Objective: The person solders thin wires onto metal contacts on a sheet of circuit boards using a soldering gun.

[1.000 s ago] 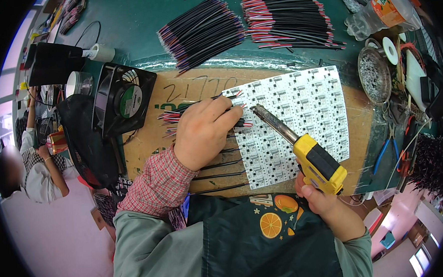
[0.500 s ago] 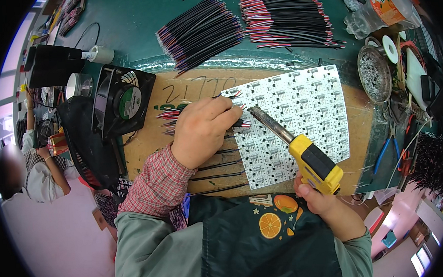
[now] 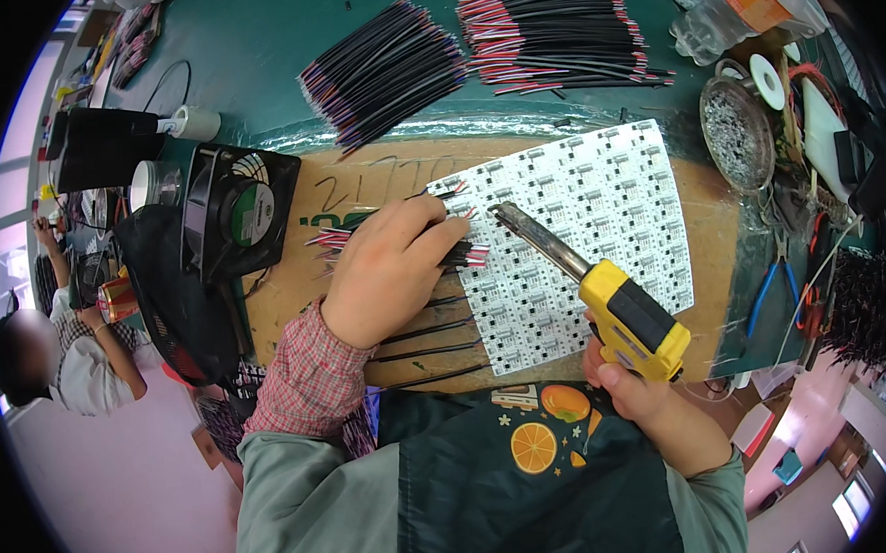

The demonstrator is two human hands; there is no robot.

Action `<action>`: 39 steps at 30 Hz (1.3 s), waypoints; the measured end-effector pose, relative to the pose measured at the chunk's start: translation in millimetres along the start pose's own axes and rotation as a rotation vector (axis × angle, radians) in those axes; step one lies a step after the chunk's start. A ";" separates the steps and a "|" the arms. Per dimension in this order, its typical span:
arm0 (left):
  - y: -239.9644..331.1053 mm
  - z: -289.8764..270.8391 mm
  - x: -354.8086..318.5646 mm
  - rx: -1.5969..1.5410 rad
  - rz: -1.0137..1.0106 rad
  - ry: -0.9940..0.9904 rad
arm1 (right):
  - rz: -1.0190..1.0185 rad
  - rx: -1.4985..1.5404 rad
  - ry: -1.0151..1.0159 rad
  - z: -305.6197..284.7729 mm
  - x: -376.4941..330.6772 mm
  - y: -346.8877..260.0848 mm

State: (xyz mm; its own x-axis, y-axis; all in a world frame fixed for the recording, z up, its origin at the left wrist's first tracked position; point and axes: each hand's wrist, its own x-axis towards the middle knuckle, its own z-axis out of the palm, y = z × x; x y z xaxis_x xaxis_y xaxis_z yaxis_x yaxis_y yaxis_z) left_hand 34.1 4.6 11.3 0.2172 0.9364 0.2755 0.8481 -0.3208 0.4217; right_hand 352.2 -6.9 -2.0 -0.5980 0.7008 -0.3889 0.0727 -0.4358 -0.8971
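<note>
A white panel of many small circuit boards [image 3: 601,238] lies on a cardboard sheet. Over its left edge, my left hand [image 3: 388,269] is closed on a bunch of short black wires [image 3: 472,256] with red and white stripped ends; one wire end pokes out at the fingertips. Below that hand, several black wires [image 3: 432,353] lie in a row with their ends at the panel's edge. In my right hand [image 3: 624,382] is a yellow and black soldering gun [image 3: 633,317]. Its dark tip hangs just right of my left fingers, over the panel; contact cannot be made out.
Two piles of cut wires, one [image 3: 384,74] and another [image 3: 556,35], lie at the back. A black fan [image 3: 244,212] stands left. Rightward are a metal dish of solder bits [image 3: 738,136], blue-handled pliers [image 3: 765,300] and a plastic bottle [image 3: 750,10]. Another person [image 3: 92,360] sits far left.
The whole view has shifted a little. Relative to the panel, the soldering gun's tip has moved slightly right, away from my left fingers. My left hand has come slightly nearer, still gripping the wires.
</note>
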 end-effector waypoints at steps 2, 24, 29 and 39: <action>3.0 -6.0 -0.1 0.018 0.023 0.033 | 0.007 0.046 0.005 1.3 1.0 -0.8; 17.6 1.1 -10.8 0.107 0.018 -0.051 | 0.022 0.214 0.004 -1.4 -10.0 -0.5; 17.9 2.8 -10.1 0.077 0.012 0.035 | 0.036 0.185 -0.021 -1.7 -9.3 -5.1; 17.8 4.7 -10.4 -0.001 -0.059 -0.021 | 0.013 0.135 -0.065 -4.0 -7.7 -6.6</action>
State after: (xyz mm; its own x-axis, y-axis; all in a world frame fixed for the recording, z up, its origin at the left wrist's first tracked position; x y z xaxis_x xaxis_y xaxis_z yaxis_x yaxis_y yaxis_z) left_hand 49.2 -10.1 12.0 0.1767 0.9566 0.2318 0.8595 -0.2647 0.4373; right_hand 359.5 -7.1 6.0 -0.6483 0.6586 -0.3820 -0.0247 -0.5197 -0.8540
